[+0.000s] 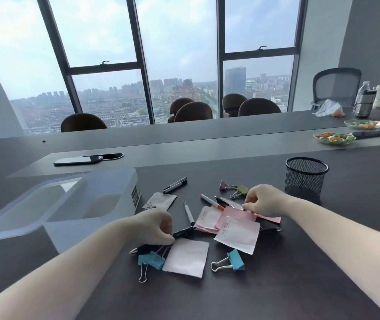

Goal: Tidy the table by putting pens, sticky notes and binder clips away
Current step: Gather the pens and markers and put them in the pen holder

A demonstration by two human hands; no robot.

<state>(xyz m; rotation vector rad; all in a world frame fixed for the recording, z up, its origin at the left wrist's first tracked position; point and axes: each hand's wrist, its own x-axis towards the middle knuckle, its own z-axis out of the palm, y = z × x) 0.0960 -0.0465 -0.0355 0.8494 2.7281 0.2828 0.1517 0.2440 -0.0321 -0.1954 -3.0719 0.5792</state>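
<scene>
Head view: hands [154, 227] among glossy pens [175, 185], square notes [185, 257].

Two bare forearms, sleeveless, no jewellery visible

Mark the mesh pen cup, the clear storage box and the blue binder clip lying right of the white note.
mesh pen cup [304, 179]: head view, on its mesh side wall.
clear storage box [96, 192]: head view, on its front wall.
blue binder clip [236, 259]: head view, on its blue body.

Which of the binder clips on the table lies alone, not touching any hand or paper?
The blue binder clip lying alone right of the white note; the other blue clip lies beside the left hand.
</scene>
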